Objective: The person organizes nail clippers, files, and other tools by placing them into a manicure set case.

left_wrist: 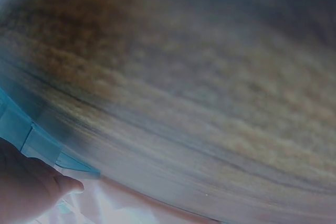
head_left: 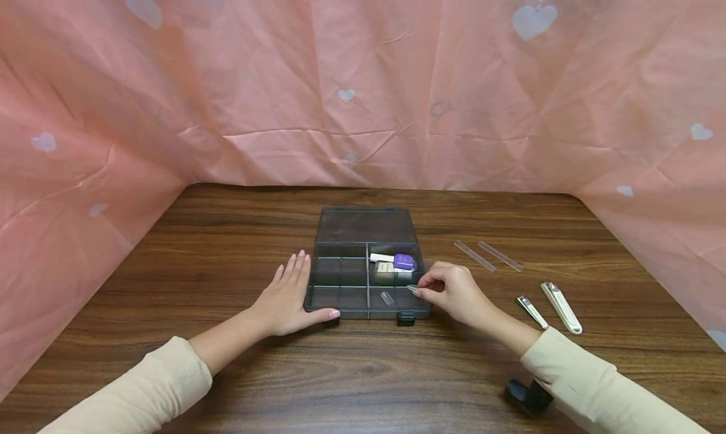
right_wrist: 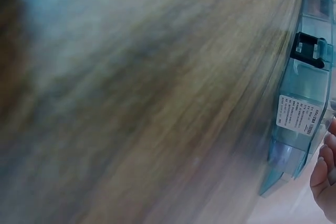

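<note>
A dark see-through compartment box lies on the wooden table with its lid folded back. My left hand rests along the box's left side, fingers straight and thumb on the front edge. Over the front right compartment, my right hand pinches a small clear piece that looks like a false nail tip. A similar clear nail tip lies inside that compartment. Behind it sit a purple nail polish bottle with a white cap and a pale labelled item.
Two clear strips lie to the right of the box. Nearer the right forearm are a small nail clipper and a larger nail clipper. A black object shows by the right sleeve. Pink cloth hangs around the table.
</note>
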A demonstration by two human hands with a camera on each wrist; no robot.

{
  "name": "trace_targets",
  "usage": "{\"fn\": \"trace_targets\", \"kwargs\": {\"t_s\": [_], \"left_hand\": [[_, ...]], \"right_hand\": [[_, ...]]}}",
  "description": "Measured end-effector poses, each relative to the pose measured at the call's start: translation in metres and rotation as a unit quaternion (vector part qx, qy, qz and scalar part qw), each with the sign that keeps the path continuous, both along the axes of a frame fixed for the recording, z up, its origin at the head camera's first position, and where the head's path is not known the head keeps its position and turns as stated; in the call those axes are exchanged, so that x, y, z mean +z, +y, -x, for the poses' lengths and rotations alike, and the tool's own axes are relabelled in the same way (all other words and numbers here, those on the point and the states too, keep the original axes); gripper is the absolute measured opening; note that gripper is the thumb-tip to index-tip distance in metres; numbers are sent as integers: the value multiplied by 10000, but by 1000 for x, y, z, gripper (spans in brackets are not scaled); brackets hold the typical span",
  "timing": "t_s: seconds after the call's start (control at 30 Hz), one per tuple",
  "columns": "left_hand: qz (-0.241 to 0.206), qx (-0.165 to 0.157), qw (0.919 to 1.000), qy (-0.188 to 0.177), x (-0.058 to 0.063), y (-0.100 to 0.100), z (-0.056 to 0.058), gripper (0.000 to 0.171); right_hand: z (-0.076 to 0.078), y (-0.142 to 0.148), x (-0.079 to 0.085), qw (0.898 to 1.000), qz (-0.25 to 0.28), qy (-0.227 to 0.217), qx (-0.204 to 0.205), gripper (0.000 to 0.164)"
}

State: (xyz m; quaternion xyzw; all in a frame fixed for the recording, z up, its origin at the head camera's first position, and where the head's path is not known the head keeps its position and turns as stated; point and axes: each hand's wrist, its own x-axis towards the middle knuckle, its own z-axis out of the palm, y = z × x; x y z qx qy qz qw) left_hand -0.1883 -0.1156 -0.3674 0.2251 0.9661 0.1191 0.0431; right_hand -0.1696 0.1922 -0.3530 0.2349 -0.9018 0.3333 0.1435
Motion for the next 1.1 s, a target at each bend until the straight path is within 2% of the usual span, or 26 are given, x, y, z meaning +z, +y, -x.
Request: {"fn": "trace_targets", "kwargs": {"t_s": [0.17,0.43,0.83,1.1], "left_hand": [[-9,8,10000,-17,0,0,0,112],[-39,-1,10000,-10,-1,0,0,112],[5,1,10000,-50,-1,0,0,113],[18,2,10000,-52,-1,-1,1,112]], "right_hand": [[4,-5,0,9999,-110,88,62,9],[7,-12,-1,9988,-423,-36,228,7],[12,-15,-4,9969,-771,7,179,7],[12,-13,-3,9975,-678,-4,196,5]]}}
